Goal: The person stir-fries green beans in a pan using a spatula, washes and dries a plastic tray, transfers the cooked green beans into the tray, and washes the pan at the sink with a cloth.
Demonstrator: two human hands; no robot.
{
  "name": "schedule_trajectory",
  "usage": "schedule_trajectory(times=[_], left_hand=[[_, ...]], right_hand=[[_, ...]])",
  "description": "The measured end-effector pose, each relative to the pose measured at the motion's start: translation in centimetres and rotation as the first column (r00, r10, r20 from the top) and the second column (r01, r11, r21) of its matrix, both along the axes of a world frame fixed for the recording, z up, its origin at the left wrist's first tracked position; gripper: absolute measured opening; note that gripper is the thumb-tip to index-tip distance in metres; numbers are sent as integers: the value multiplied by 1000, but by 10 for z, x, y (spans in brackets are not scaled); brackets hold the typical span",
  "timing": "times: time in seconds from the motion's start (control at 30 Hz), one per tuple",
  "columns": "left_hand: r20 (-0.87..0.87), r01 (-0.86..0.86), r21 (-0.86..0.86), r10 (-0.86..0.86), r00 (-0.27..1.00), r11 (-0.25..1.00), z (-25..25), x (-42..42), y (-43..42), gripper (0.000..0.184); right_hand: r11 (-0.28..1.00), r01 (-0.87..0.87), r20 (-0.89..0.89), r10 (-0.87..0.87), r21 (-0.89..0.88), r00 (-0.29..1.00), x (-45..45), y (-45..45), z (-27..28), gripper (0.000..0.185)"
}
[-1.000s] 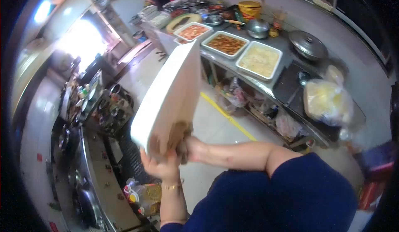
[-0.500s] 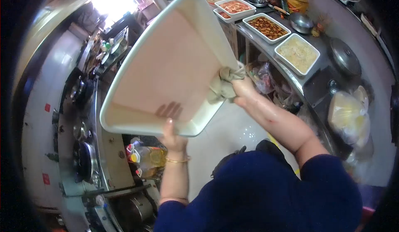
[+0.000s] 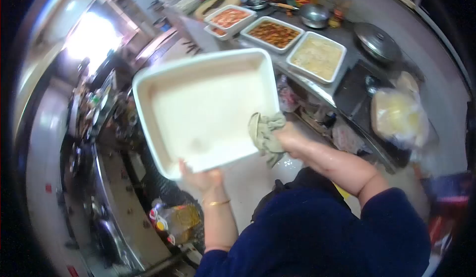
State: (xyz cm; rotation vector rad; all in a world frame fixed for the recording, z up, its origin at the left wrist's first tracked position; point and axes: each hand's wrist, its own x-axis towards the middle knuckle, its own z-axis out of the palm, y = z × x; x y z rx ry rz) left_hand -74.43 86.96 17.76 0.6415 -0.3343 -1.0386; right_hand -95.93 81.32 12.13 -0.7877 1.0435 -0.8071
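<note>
So I've got this big white rectangular tub with rounded corners [image 3: 208, 106] up in front of me, open side tilted toward my face. My left hand [image 3: 202, 180] has the tub by its near edge, left of the middle. One digit is up against the rim and the rest go underneath, where I can't see how far they wrap. The tub sits just beyond those fingers, touching them, and its bulk stretches away from me. There's a thin gold-coloured bracelet [image 3: 219, 203] on that wrist, just below the tub's near edge.

My right hand [image 3: 289, 137] is at the tub's right side, near the closer corner, closed on a crumpled grey-green cloth [image 3: 267, 133]. The cloth is bunched out ahead of my fingers, overlapping the tub's rim with a bit dangling below it. It covers most of the fingertips, so I can't tell if any touch the tub directly.

Beyond the tub, up to its right, there's a white rectangular tray of pale yellowish food [image 3: 308, 73].
</note>
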Motion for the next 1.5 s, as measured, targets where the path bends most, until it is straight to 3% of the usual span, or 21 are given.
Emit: schedule_trajectory(times=[0.03, 0.1, 0.2, 0.23, 0.3, 0.33, 0.43, 0.5, 0.57, 0.67, 0.73, 0.77, 0.8, 0.83, 0.87, 0.9, 0.93, 1.03, 1.17, 1.33, 1.5], left_hand=[[25, 105, -109, -103, 994, 988, -10, 17, 6, 54], [151, 259, 24, -259, 954, 966, -24, 21, 15, 60], [480, 438, 365, -569, 667, 822, -96, 6, 12, 55], [582, 352, 419, -545, 604, 837, -136, -7, 20, 52], [165, 218, 457, -323, 932, 862, -119, -70, -1, 50], [89, 274, 424, -341, 936, 863, -110, -84, -16, 49], [-67, 396, 357, -400, 914, 846, -98, -111, -58, 48], [-65, 439, 353, -447, 892, 826, -101, -117, -80, 51], [-154, 465, 373, -441, 884, 803, -100, -125, -95, 52], [-175, 349, 471, -302, 937, 810, -114, -119, -92, 53], [-157, 233, 522, -176, 972, 820, -120, -121, -79, 53], [-144, 187, 543, -128, 981, 819, -118, -122, -70, 54], [-130, 149, 569, -90, 987, 809, -118, -123, -60, 54], [-131, 119, 594, -51, 990, 796, -122, -121, -48, 55], [-131, 94, 617, -15, 991, 781, -127, -117, -38, 55], [-128, 68, 634, 18, 992, 770, -130, -118, -35, 55], [-136, 48, 656, 55, 989, 753, -122, -124, -34, 55], [-104, 13, 685, 80, 991, 729, -121, -128, -27, 55], [-87, 9, 668, 65, 994, 744, -118, -144, -27, 56], [-132, 29, 726, 97, 986, 687, -121, -157, -20, 56], [-132, 8, 678, 111, 985, 735, -127, -160, -19, 56]], right_hand=[[993, 81, -223, -100, -90, 970, -30, -9, -26, 17], [966, 0, -436, -117, -259, 892, -104, -10, -15, 23], [968, -32, -545, -114, -250, 831, -165, -4, 17, 23], [971, -27, -563, -115, -238, 819, -173, 0, 17, 24], [969, -12, -589, -141, -248, 796, -184, -9, 22, 26], [952, 35, -538, -203, -306, 818, -190, -13, 26, 26], [871, -200, -696, -200, -449, 689, -241, -42, 53, 39], [783, -173, -707, -412, -597, 575, -286, -73, 67, 44], [797, -213, -809, -485, -565, 331, -341, -104, 80, 34], [968, -205, -920, -207, -143, -332, -425, -145, 50, 22], [928, -324, -837, -321, -185, -443, -433, -151, 32, 42], [845, -422, -828, -473, -330, -300, -439, -159, 1, 48], [849, -309, -888, -458, -429, -24, -423, -170, -19, 43], [837, -32, -761, -481, -547, 436, -414, -178, -73, 38], [842, 160, -635, -500, -515, 589, -399, -188, -104, 36], [768, 259, -589, -623, -585, 515, -394, -206, -128, 36], [731, 545, -467, -682, -411, 563, -379, -227, -108, 31], [765, 609, -223, -569, 210, 791, -394, -288, -124, 26], [866, 470, -437, -363, 168, 823, -402, -318, -155, 20], [764, 464, -156, -444, 449, 882, -389, -321, -155, 12], [805, 312, -22, -349, 504, 937, -384, -316, -166, 12]])
